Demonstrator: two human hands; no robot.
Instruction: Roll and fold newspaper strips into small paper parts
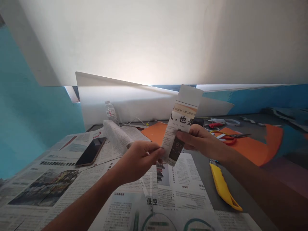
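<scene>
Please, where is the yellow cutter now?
In the head view, the yellow cutter lies on the grey table, right of the newspaper and below the right hand.

Newspaper strip (184, 110): back face turned from me; the finest print is too small for me to read.
Right hand (199, 138): some fingers lost to me behind the strip.
Left hand (141, 158): curled fingers partly hidden under the hand.
Bottle (111, 113): base hidden behind crumpled newspaper (116, 134); label too small to make out.
Black object (198, 121): partly covered by strip and right hand; I can't identify it.
Newspaper sheets (178, 192): cut off at bottom edge.
Forearms: both run out of my view.
</scene>
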